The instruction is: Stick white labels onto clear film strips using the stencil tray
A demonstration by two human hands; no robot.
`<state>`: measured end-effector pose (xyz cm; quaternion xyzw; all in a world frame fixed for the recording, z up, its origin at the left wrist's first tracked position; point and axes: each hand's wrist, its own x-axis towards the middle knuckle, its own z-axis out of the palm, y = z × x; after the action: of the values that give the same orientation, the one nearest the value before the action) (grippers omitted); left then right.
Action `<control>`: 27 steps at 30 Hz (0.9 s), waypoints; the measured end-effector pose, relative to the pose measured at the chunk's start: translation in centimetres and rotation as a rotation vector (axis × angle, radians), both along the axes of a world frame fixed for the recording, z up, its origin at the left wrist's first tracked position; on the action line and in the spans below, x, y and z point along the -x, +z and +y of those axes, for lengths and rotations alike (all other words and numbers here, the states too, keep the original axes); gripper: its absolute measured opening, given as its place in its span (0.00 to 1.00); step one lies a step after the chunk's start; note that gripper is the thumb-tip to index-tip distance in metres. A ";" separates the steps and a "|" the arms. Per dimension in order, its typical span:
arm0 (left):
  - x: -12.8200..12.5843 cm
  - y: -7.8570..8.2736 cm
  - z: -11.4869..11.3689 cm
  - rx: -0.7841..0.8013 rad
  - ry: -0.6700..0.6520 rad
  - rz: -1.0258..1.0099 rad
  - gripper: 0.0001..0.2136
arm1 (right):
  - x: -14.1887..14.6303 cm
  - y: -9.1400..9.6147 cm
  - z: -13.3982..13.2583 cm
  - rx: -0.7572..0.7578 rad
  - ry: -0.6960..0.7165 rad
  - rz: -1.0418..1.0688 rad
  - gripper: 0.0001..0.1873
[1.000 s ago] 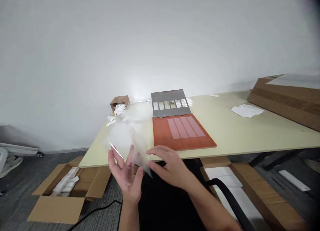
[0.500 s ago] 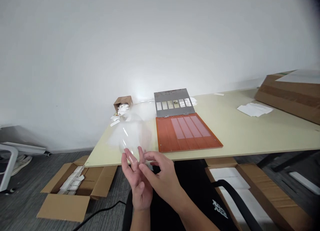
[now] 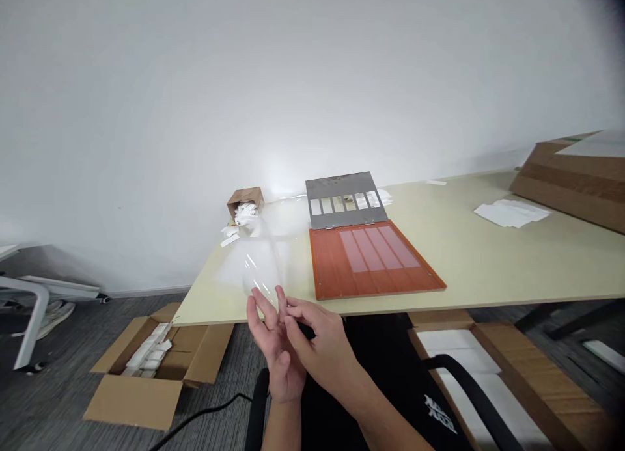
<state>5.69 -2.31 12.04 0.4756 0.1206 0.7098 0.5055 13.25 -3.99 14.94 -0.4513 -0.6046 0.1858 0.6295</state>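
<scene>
A curved sheet of clear plastic film (image 3: pixel 261 259) rises from my hands over the table's near left edge. My left hand (image 3: pixel 280 356) is turned palm up, with spread fingers bearing the film's lower end. Thumb and fingertips of my right hand (image 3: pixel 325 347) pinch at the film's edge, close to the left fingertips; the exact grip is partly hidden. To the right lies an orange slotted board (image 3: pixel 332 275), with several pale translucent strips (image 3: pixel 381 249) on it. Its hinged grey plate (image 3: pixel 336 185), cut with several rectangular windows, stands folded back.
A small cardboard box (image 3: pixel 244 195) spills white paper strips at the table's back left. White sheets (image 3: pixel 510 213) lie beside a large carton (image 3: pixel 576 181) at right. Open cartons stand on the floor, one at left (image 3: pixel 131 399) and one under the table (image 3: pixel 512 347).
The view has shifted slightly, so everything sits a little farther right. The film has tilted and now looks narrower. Both hands keep nearly the same pose.
</scene>
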 end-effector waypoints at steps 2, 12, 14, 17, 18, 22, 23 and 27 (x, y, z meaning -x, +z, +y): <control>-0.1 -0.2 0.2 -0.019 -0.005 -0.035 0.36 | 0.0 -0.1 0.2 0.004 0.025 0.018 0.08; 0.1 -0.6 0.9 0.011 0.003 -0.057 0.33 | 0.0 -0.5 0.9 0.048 0.084 0.101 0.05; 0.1 -0.7 0.9 0.012 0.004 -0.056 0.33 | 0.0 -0.6 0.8 0.055 0.071 0.103 0.05; 0.0 -0.8 0.7 0.009 0.003 -0.053 0.33 | -0.2 -0.9 0.7 0.058 0.076 0.113 0.04; -0.1 -0.7 0.7 0.010 -0.003 -0.054 0.33 | -0.3 -0.9 0.7 0.055 0.086 0.120 0.04; -0.3 -0.6 0.7 0.039 0.004 -0.107 0.31 | -0.7 -0.5 0.4 0.083 0.163 0.195 0.04; -0.3 -0.5 0.7 0.079 0.021 -0.130 0.29 | -0.8 -0.4 0.4 0.099 0.181 0.223 0.05; -0.4 0.0 1.3 0.338 0.123 -0.175 0.19 | -1.0 -0.3 0.4 0.148 0.204 0.308 0.05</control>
<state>6.07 -1.02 12.04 0.3120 0.2224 0.7476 0.5425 14.23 -3.63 14.69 -0.3991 -0.5285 0.3592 0.6576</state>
